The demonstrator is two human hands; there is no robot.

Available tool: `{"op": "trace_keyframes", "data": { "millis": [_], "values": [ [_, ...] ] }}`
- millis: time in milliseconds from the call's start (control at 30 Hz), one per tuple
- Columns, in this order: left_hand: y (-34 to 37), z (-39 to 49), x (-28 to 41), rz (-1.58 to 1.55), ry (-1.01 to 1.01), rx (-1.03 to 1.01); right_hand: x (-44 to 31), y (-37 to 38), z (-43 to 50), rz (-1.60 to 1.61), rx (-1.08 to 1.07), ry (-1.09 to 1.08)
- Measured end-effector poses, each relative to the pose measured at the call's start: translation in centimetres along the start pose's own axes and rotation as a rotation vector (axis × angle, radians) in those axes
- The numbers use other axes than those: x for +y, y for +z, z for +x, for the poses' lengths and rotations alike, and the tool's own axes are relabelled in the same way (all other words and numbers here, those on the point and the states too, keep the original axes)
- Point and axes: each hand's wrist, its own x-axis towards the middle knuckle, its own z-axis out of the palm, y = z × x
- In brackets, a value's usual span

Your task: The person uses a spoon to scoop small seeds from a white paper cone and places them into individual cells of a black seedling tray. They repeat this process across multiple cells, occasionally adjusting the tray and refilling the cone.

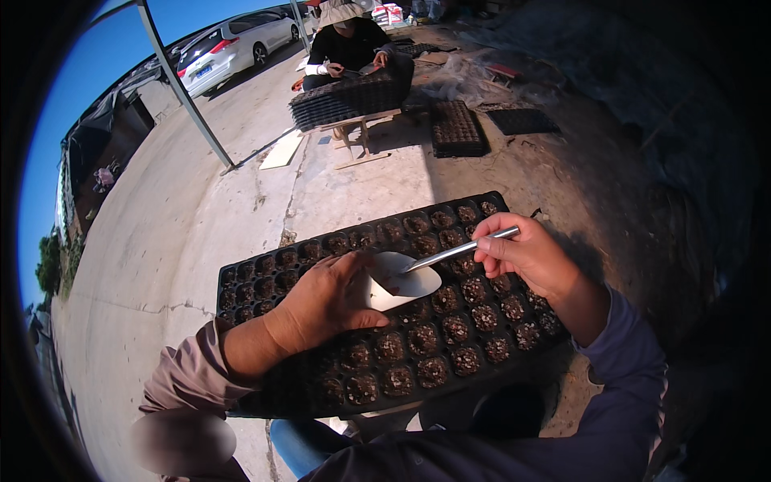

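A black plastic seedling tray (397,382) lies before me, its round cells filled with dark potting mix flecked with pale grains. Over the middle of it, my left hand (328,295) holds a white scoop-shaped container (415,288), thumb along the near side. Small dark specks show inside the container, too small to name. My right hand (515,253) grips a slim metal rod (464,248) between thumb and fingers. The rod slants down to the left, and its tip reaches into the mouth of the white container.
Across from me a person (352,51) sits behind a stack of black seedling trays (349,99) on a wooden stand (361,141). More filled trays (458,129) and a flat black tray (523,121) rest on the ground. A metal post (184,90) and a white van (238,48) stand at left.
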Motion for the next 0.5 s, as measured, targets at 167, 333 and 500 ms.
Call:
{"op": "trace_keyframes", "data": {
  "millis": [167, 333, 500],
  "values": [
    [0.1, 0.7, 0.5, -0.002, 0.009, -0.019, -0.3, -1.2, -0.4, 0.013, 0.069, -0.006],
    [0.5, 1.6, 0.8, -0.027, 0.032, -0.031, 0.4, -1.6, -0.7, 0.035, 0.006, -0.018],
    [0.9, 2.2, 1.0, -0.018, 0.042, -0.024, 0.3, -2.5, -1.0, 0.027, 0.096, -0.027]
  ]
}}
